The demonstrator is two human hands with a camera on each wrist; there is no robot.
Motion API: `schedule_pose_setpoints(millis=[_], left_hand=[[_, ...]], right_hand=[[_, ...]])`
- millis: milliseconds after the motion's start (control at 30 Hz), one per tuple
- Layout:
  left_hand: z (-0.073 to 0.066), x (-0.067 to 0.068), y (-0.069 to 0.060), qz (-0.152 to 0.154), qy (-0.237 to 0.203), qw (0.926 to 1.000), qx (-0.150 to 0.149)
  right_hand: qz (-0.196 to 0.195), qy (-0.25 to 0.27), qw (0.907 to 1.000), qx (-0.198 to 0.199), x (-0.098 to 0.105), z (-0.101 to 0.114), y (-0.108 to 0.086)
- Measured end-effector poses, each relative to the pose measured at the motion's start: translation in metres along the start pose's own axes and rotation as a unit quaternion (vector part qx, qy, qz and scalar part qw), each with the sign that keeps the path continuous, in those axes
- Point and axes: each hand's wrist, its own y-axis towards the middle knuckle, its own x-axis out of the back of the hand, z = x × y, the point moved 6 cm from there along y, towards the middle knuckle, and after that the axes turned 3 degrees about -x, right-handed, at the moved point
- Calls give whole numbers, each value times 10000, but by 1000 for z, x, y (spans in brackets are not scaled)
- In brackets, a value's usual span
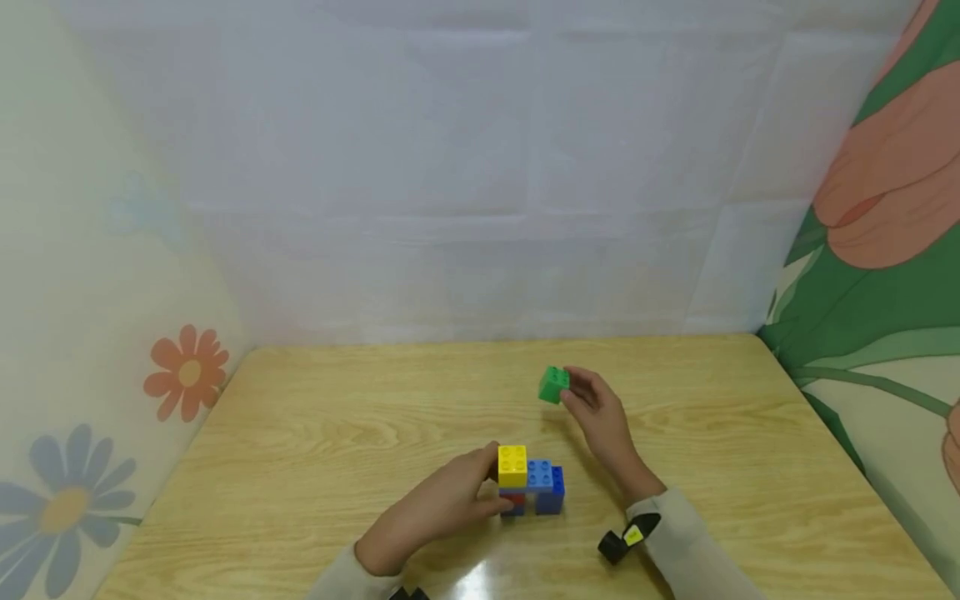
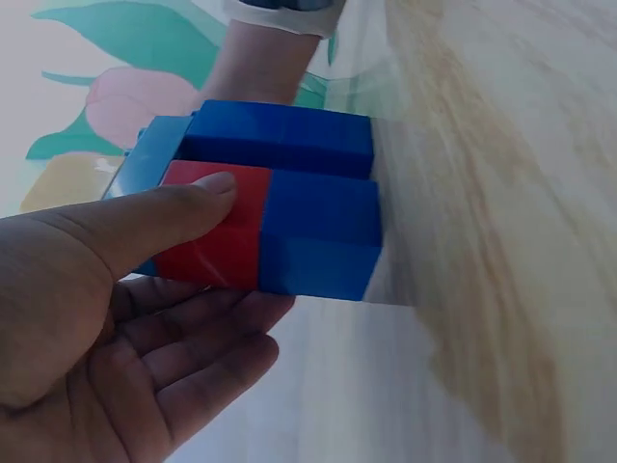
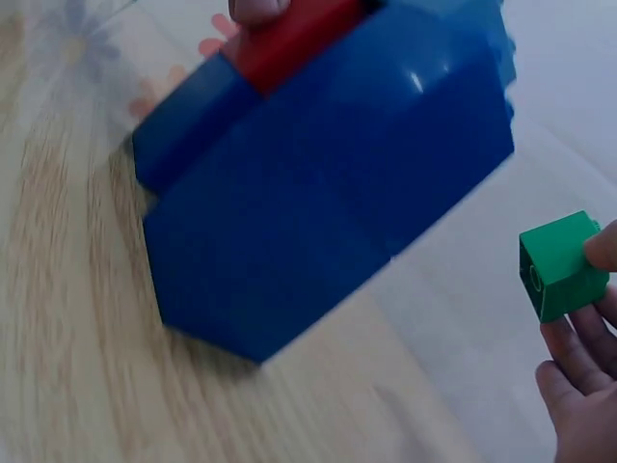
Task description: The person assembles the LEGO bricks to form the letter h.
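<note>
A small structure of toy building bricks stands on the table, in the lower middle of the head view. A yellow brick [image 1: 512, 465] tops its left side, next to the bare studs of a lighter blue brick [image 1: 539, 474]. Beneath are a dark blue pillar [image 1: 550, 501] on the right and, on the left, a red brick [image 2: 246, 220] over a blue brick [image 2: 323, 231]. My left hand [image 1: 450, 497] grips this left pillar, thumb on the red brick. Beyond the structure, my right hand [image 1: 604, 423] pinches a green brick [image 1: 553, 386] above the table, studs up.
The wooden table [image 1: 337, 417] runs back to a white sheet [image 1: 465, 167]. Flower-patterned hangings [image 1: 885, 350] border it on both sides. A black wrist strap [image 1: 633, 533] sits on the right sleeve.
</note>
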Motion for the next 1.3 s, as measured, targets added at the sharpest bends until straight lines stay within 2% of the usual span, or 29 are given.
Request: schedule_pose_setpoints(millis=[133,333,633,800,967,1100,1300], left_hand=[[6,0,2,-186,-87,9997,128],[14,2,5,-488,-58,9985,242],[20,5,7,-795,-150,9966,146],[21,6,8,-866,-307,9957,110],[23,6,8,-866,-442,9951,166],[24,6,8,-921,-532,9942,184],[24,7,9,-981,-623,9932,50]], right_hand=[[83,102,9999,-5,-6,16,-3],[102,230,9995,204,-11,23,-6],[329,373,9975,511,-22,53,-18],[520,434,9949,752,-29,70,-27],[831,192,9906,1070,-38,82,-35],[1113,75,9849,1324,-45,86,-40],[1212,-2,9827,1403,-49,86,-42]])
